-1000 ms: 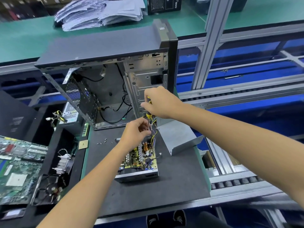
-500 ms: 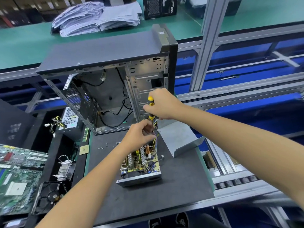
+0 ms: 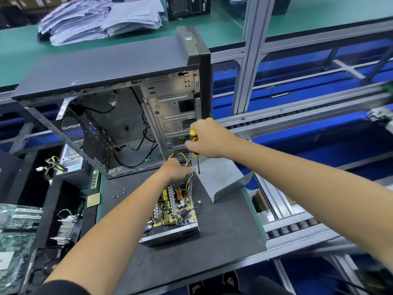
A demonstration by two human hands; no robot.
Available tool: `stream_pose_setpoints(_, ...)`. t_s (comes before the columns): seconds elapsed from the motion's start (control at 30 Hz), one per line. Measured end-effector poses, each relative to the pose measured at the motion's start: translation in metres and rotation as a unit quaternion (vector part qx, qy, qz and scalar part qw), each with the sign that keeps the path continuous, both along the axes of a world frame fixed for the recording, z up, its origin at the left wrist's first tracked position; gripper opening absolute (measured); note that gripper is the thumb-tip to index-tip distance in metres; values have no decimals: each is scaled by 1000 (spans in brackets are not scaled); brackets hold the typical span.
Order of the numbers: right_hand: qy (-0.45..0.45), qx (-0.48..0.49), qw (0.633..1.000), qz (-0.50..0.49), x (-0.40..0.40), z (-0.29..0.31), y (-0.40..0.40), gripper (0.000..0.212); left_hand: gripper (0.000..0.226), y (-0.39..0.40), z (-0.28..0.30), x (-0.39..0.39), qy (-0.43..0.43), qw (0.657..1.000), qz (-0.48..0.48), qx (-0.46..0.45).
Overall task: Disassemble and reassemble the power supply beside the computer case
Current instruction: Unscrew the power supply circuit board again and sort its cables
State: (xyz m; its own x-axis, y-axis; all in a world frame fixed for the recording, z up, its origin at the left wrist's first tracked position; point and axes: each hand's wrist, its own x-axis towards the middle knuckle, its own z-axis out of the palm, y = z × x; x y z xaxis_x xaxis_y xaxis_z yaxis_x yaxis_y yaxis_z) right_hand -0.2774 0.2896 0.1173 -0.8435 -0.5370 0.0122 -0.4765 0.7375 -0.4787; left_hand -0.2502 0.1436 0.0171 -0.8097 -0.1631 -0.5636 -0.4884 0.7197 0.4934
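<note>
The opened power supply (image 3: 170, 213) lies on the black mat, its yellow circuit board and coloured wires exposed. My left hand (image 3: 175, 170) rests on its far end, fingers curled among the wire bundle. My right hand (image 3: 205, 139) grips a yellow and black screwdriver (image 3: 194, 145) upright, the tip pointing down near the grey metal cover (image 3: 223, 179) lying to the right of the supply. The open computer case (image 3: 127, 99) stands just behind both hands.
Several loose screws (image 3: 120, 193) lie on the mat (image 3: 223, 241) left of the supply. A second power supply (image 3: 69, 158), a heatsink (image 3: 64, 228) and a motherboard (image 3: 14, 237) sit at the left. A roller conveyor (image 3: 297, 226) runs along the right; stacked papers (image 3: 100, 18) lie behind.
My right hand has lifted the screwdriver up and slightly right, so its shaft now shows above the cover. My left hand stays at the wires on the supply's far end.
</note>
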Motion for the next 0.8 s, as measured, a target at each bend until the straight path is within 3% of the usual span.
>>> stream_pose_setpoints(0.07, 0, 5, 1000, 5, 0, -1, 1, 22, 38, 3, -3, -5, -31, 999, 17, 14)
stream_pose_setpoints(0.13, 3, 16, 1000, 9, -2, -3, 1, 23, 75, 6, -6, -7, -66, 997, 25, 22)
stream_pose_setpoints(0.2, 6, 29, 999, 18, -3, -4, 0, 26, 83, 9, -10, -8, -86, 996, 13, 17)
stream_pose_setpoints(0.4, 6, 45, 998, 41, -6, -10, -3, 28, 59, 10, -21, -9, -90, 995, 27, 38)
stream_pose_setpoints(0.53, -3, 54, 997, 54, -6, -12, -9, 27, 24, 8, -20, -9, -80, 993, 48, 68)
stream_pose_setpoints(0.8, -9, 59, 996, 67, -5, -13, -16, 30, 29, 1, -14, -5, -22, 992, 79, 93)
